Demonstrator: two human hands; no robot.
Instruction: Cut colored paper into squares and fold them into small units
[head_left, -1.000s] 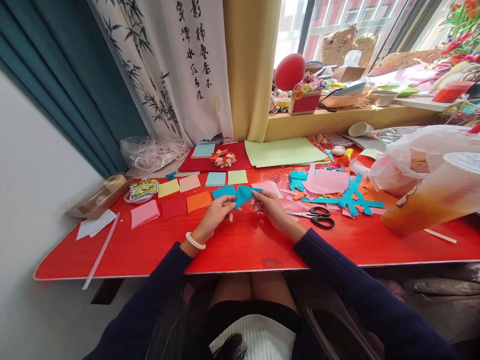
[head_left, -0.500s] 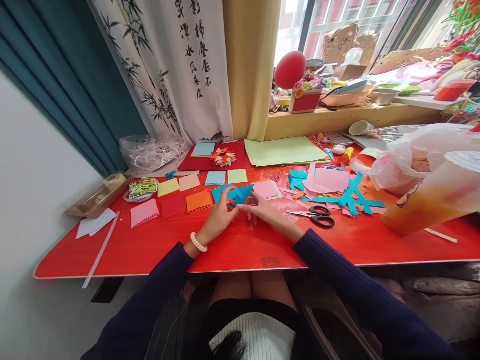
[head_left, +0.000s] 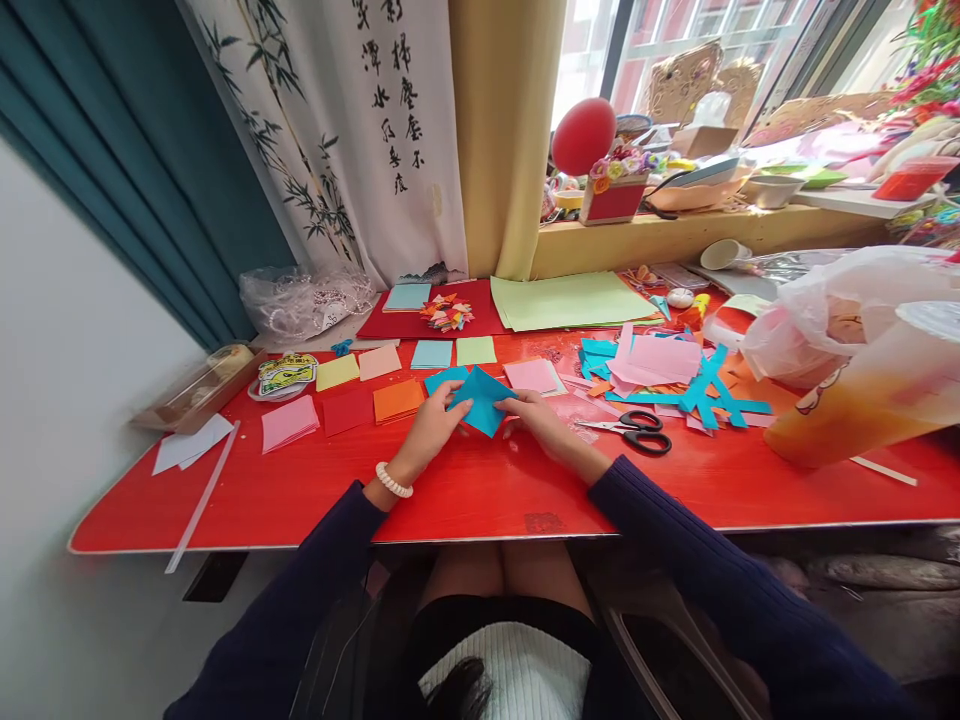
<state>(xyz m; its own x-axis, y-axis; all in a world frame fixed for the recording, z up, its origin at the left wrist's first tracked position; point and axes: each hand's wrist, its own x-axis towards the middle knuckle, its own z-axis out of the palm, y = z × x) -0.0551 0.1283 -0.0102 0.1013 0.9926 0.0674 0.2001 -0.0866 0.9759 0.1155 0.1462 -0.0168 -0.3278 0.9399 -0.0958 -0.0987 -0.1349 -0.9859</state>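
A blue square of paper, creased and turned so a corner points toward me, is held just above the red table. My left hand pinches its left corner between thumb and fingers. At the opposite corner, my right hand grips the paper the same way. Behind my left fingers lies another piece of blue paper, partly hidden. Orange paper squares are stacked left of my left hand, and pink paper squares lie beyond my right hand.
Black-handled scissors lie right of my right hand, near blue and pink paper scraps. A cup of orange drink and a plastic bag stand at the right. Green sheets lie at the back.
The blue paper has gone from folded up between my fingers to spread out into a diamond facing me. My hands have moved slightly apart, one at each side corner.
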